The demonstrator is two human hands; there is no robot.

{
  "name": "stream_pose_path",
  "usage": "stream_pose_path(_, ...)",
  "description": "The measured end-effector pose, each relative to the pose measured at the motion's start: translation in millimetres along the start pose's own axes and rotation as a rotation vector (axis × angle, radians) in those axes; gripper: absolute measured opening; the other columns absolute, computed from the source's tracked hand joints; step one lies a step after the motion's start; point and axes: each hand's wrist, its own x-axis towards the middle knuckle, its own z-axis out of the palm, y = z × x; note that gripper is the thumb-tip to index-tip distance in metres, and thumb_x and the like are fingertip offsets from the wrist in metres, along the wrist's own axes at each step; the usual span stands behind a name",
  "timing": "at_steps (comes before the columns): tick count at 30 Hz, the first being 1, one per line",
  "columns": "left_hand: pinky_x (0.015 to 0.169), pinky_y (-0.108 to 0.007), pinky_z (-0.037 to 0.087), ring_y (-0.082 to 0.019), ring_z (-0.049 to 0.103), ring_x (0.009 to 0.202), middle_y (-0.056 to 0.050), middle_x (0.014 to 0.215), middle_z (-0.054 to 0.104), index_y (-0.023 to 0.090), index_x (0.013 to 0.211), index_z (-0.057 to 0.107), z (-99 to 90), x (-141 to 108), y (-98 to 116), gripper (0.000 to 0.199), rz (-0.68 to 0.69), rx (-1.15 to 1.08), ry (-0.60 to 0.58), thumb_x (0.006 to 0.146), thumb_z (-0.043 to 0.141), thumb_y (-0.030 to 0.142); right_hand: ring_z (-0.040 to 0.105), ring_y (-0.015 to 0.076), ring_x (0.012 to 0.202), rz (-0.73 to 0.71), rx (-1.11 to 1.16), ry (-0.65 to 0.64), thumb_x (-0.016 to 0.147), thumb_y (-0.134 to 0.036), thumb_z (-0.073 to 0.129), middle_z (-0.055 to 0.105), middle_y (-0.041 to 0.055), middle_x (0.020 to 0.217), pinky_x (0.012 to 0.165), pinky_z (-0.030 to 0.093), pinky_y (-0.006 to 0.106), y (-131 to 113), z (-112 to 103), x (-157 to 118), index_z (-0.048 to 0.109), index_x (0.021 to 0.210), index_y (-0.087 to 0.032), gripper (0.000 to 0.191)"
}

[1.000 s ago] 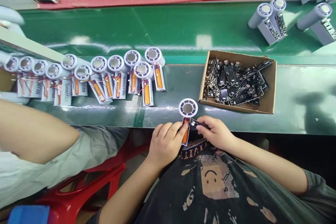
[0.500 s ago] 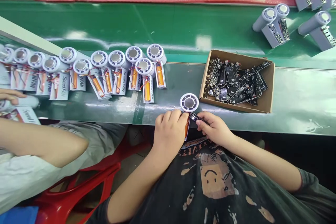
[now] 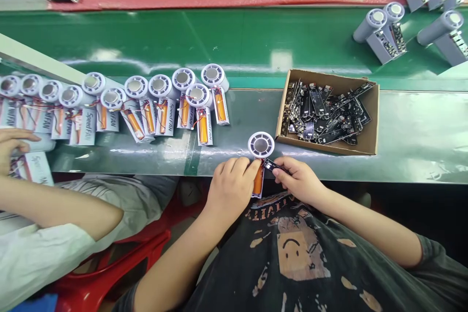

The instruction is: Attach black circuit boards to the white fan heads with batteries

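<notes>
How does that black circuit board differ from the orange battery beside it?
The black circuit board is thin and angular; the orange battery is rounded. The board is pinched in the right hand; the battery lies under the left hand. Both are at the green belt's edge.

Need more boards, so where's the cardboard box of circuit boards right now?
In the head view, the cardboard box sits on the bench right of the white fan head, just beyond the person's right hand.
</notes>
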Motion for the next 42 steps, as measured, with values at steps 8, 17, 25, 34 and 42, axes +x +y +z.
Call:
stream_pose_path(8, 0.069, -0.036, 0.042, -0.024, 0.054, 0.079, -0.004, 0.085, 0.061, 0.017, 0.117, 0.063, -0.9, 3.9, 4.6, 0.028, -0.020, -0.003, -0.049, 0.092, 0.051, 0.013, 0.060, 0.0129, 0.062, -0.026, -0.016, -0.001, 0.089, -0.034, 0.051, 0.063, -0.0014, 0.072, 0.062, 0.048, 0.027, 0.8, 0.6, 0.5, 0.058, 0.095, -0.022, 0.015)
stream_pose_path(17, 0.069, -0.036, 0.037, -0.021, 0.053, 0.073, -0.003, 0.083, 0.066, 0.016, 0.120, 0.062, 4.3, -15.3, 0.6, 0.031, 0.032, -0.063, 0.086, 0.092, 0.051, 0.012, 0.059, 0.0118, 0.059, -0.033, -0.002, -0.004, 0.089, -0.034, 0.052, 0.065, -0.0013, 0.073, 0.062, 0.049, 0.026, 5.4, 0.2, 0.8, 0.059, 0.097, -0.021, 0.017)
stream_pose_path(25, 0.070, -0.037, 0.036, -0.021, 0.054, 0.073, -0.003, 0.081, 0.065, 0.013, 0.119, 0.062, -3.2, -11.4, 5.9, 0.031, 0.030, -0.059, 0.025, 0.090, 0.051, 0.010, 0.057, 0.0112, 0.056, -0.059, -0.018, 0.008, 0.090, -0.034, 0.052, 0.065, -0.0016, 0.071, 0.061, 0.048, 0.027, 4.0, 0.9, 0.4, 0.059, 0.097, -0.021, 0.016)
stream_pose_path(34, 0.071, -0.036, 0.041, -0.020, 0.057, 0.076, -0.002, 0.085, 0.067, 0.013, 0.122, 0.061, -4.5, -7.5, -2.1, 0.037, -0.002, -0.296, -0.054, 0.090, 0.045, 0.007, 0.056, 0.0112, 0.058, -0.021, 0.006, -0.012, 0.090, -0.035, 0.050, 0.062, -0.0028, 0.070, 0.059, 0.046, 0.026, 3.0, -1.4, 0.3, 0.058, 0.096, -0.021, 0.017)
stream_pose_path(42, 0.070, -0.034, 0.044, -0.019, 0.058, 0.077, -0.002, 0.084, 0.065, 0.016, 0.124, 0.061, 0.1, -5.8, -1.3, 0.039, -0.118, -0.416, -0.137, 0.090, 0.044, 0.007, 0.049, 0.0095, 0.052, 0.053, 0.079, -0.041, 0.089, -0.039, 0.050, 0.057, -0.0042, 0.066, 0.054, 0.042, 0.025, -1.8, -4.0, 1.1, 0.057, 0.096, -0.021, 0.021)
